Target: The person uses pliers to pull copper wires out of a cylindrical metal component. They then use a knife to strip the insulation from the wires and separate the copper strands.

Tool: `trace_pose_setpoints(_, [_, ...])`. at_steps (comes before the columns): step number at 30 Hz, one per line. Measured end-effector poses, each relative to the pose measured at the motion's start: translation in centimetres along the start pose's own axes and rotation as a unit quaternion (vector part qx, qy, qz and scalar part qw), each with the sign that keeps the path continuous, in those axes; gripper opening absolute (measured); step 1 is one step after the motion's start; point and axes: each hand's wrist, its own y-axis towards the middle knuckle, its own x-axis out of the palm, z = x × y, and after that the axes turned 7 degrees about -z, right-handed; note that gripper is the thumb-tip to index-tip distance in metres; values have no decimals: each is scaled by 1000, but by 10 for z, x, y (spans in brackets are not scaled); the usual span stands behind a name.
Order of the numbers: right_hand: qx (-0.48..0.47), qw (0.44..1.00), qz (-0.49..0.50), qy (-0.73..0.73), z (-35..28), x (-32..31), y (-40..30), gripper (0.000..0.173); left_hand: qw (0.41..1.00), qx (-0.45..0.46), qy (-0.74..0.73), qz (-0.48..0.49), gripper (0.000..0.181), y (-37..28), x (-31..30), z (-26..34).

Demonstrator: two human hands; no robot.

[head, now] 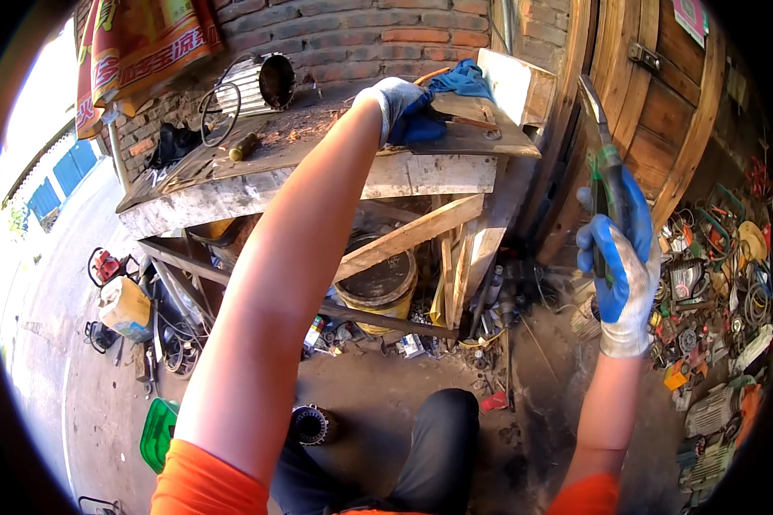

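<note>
My left hand [404, 111], in a white and blue work glove, reaches across to the right part of the wooden workbench [425, 175]. Its fingers point down at the bench top, and whatever lies under them is hidden. Just right of those fingers lies a thin brown piece [470, 121] with a metal ring-like end. My right hand [618, 257], gloved alike, is raised beside the bench. It grips a pliers-like hand tool [604, 151] by its green and dark handles, with the metal jaws pointing up. On the bench behind my left hand lies a crumpled blue cloth [462, 78].
A finned metal motor housing [256, 84] and a short brass-coloured cylinder [243, 147] rest on the bench. Below stands a yellow-sided bucket [377, 290]. A slotted stator core [310, 425] sits near my legs, beside a green plastic container [159, 432]. Scrap parts [689, 309] crowd the right side.
</note>
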Motion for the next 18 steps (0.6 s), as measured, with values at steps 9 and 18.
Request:
trace_pose_setpoints(9, [49,996,38,61,30,-16,-52,62,940,232,-222,111,31,-18,-8,12])
trace_pose_setpoints(18, [312,924,-64,214,103,19,-149,59,983,124,80,112,54,-218,17,-158])
